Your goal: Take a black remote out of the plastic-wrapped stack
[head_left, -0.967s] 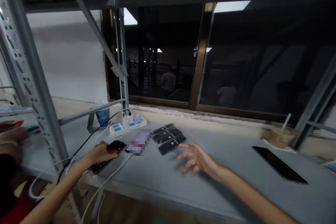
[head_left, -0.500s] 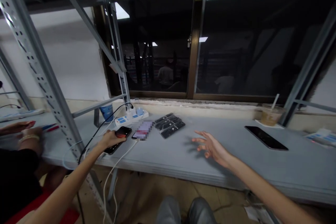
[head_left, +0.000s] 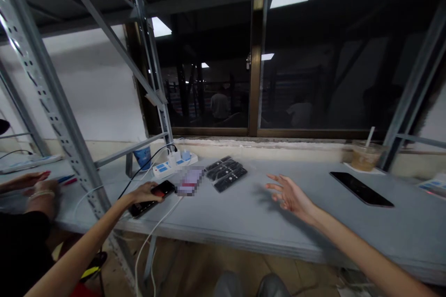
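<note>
My left hand point(head_left: 146, 193) grips a black smartphone point(head_left: 163, 189) lying at the left of the grey table, fingers over its edges. Just right of it is a second phone point(head_left: 190, 181) with a lit, blurred-out screen and a white cable. Beside that, several flat black pieces in clear wrapping point(head_left: 226, 174) lie overlapping; what they are I cannot make out. My right hand point(head_left: 291, 197) hovers above the table to their right, fingers spread, holding nothing. Farther right lies another dark phone point(head_left: 360, 189), untouched.
A white power strip point(head_left: 174, 164) with plugs and cables sits by a blue cup point(head_left: 142, 157). A metal shelf post point(head_left: 57, 102) rises at left, beside another person's hands point(head_left: 40, 190). A drink cup with straw point(head_left: 365, 155) stands back right.
The view has tilted up slightly, so the table sits lower in it. My left hand stays on the black phone, which lies slightly nearer me; my open right hand has shifted slightly.
</note>
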`<state>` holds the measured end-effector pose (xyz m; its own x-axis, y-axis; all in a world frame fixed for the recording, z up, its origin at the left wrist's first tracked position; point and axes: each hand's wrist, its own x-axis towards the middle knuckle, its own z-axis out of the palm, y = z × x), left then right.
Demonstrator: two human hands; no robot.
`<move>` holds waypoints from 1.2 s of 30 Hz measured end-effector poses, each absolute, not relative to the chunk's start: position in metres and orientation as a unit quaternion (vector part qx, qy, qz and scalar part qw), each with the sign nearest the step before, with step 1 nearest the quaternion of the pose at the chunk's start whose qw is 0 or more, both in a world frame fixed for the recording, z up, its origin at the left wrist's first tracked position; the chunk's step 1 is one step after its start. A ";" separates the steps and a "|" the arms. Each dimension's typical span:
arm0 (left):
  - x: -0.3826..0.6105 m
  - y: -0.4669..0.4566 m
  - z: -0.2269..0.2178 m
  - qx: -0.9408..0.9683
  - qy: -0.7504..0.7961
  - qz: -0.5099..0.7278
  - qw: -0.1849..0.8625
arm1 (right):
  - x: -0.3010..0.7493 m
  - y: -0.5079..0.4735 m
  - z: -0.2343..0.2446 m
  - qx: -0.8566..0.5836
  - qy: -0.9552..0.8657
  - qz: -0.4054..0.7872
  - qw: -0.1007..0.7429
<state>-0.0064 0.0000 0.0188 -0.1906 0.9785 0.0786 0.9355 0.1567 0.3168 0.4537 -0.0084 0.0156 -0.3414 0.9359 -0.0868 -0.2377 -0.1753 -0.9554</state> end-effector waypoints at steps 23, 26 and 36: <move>0.221 0.082 0.004 0.728 0.674 0.124 0.025 | 0.457 0.105 -0.033 -0.507 -0.675 0.395 0.363; 0.219 0.116 -0.005 0.727 0.679 0.075 0.062 | 0.463 0.107 -0.035 -0.501 -0.670 0.417 0.355; 0.225 0.125 -0.020 0.829 0.555 0.041 0.056 | 0.473 0.112 -0.033 -0.514 -0.717 0.214 0.419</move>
